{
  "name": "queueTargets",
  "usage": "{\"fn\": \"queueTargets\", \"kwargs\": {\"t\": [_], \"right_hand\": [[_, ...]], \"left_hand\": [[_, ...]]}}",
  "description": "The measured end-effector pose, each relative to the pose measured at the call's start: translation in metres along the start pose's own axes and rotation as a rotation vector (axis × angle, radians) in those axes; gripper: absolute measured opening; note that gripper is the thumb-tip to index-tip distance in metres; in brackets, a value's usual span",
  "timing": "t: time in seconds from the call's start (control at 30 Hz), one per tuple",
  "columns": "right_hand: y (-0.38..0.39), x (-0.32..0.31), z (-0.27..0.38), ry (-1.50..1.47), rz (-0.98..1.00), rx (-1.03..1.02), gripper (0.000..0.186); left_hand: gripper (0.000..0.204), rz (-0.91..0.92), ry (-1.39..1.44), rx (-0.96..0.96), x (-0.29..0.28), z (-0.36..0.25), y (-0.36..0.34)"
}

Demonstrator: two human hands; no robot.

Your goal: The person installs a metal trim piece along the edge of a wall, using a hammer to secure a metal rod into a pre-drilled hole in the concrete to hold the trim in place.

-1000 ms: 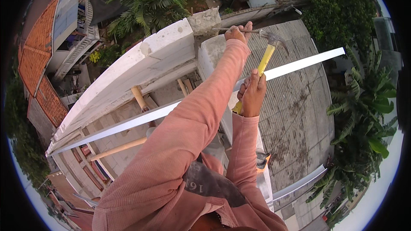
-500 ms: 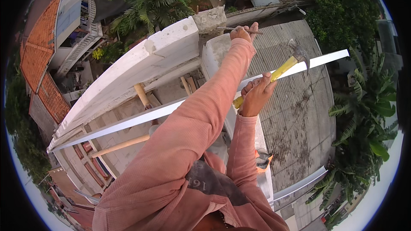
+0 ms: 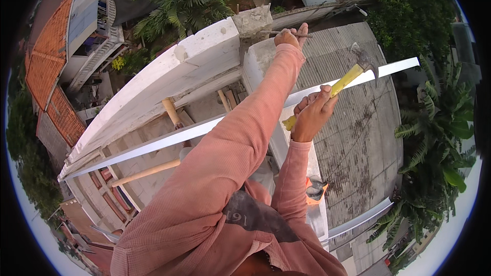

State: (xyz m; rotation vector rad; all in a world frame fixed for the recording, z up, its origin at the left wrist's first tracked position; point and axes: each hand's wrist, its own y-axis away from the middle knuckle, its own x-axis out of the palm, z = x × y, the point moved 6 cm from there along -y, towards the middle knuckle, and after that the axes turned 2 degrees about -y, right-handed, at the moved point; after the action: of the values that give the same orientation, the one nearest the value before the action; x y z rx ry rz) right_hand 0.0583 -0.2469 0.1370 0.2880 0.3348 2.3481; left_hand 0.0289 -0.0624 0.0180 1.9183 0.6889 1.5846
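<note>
My left hand (image 3: 289,37) reaches far forward, closed around a thin chisel-like metal rod (image 3: 306,36). The rod lies nearly level, its left end by a rough broken concrete block (image 3: 253,20) at the end of a white wall (image 3: 204,41). Nearer to me, my right hand (image 3: 313,115) grips a claw hammer (image 3: 346,81) by its yellow handle. The hammer's metal head (image 3: 365,61) is up to the right, apart from the rod. A long pale metal bar (image 3: 194,131) runs crosswise below my left forearm and behind my right hand.
A corrugated roof (image 3: 353,138) spreads out on the right, below the wall. An orange-and-black object (image 3: 316,191) rests on the white ledge beside my right arm. Wooden poles (image 3: 146,172) stand inside the walls at left. Palms (image 3: 189,2) and tiled roofs (image 3: 48,69) lie beyond.
My right hand and the hammer have shifted a little to the right, and the hammer head is farther from the rod. My left hand stays nearly in place on the rod.
</note>
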Motion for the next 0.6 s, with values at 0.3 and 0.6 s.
{"fn": "queueTargets", "kwargs": {"t": [0.3,0.6], "right_hand": [[0.012,0.004,0.006,-0.084,-0.101,-0.042,0.030],[0.042,0.009,-0.014,-0.081,-0.183,-0.049,0.031]], "left_hand": [[0.007,-0.026,0.050,-0.052,-0.008,-0.014,0.000],[0.021,0.051,-0.142,-0.108,-0.031,-0.021,0.006]]}}
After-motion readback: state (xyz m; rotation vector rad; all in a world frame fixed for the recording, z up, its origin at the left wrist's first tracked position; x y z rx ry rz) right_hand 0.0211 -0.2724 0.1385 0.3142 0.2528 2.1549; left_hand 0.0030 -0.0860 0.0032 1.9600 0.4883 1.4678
